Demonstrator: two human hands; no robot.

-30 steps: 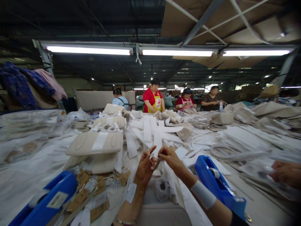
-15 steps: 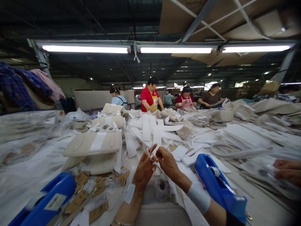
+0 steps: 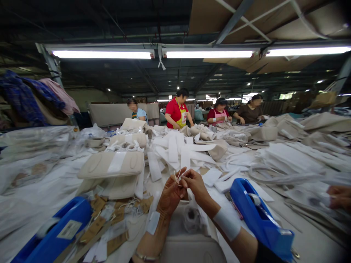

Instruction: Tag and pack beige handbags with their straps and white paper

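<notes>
My left hand and my right hand meet in the middle, fingers pinched together. Between their fingertips runs a thin white string, and both hands grip it. A brown tag shows partly just below the fingers. Under my hands lies a beige bag, its upper part covered with white wrapping. White patches are stuck on both of my wrists.
Blue tape dispensers stand at left and right. Brown tags with strings lie beside the left one. Stacked beige bags and white foam strips are beyond. Another person's hand is at the right edge. Several people work across the table.
My fingers have drawn closer together around the string, and a brown tag now shows below them. The view has shifted slightly. The person in light blue has turned their head.
</notes>
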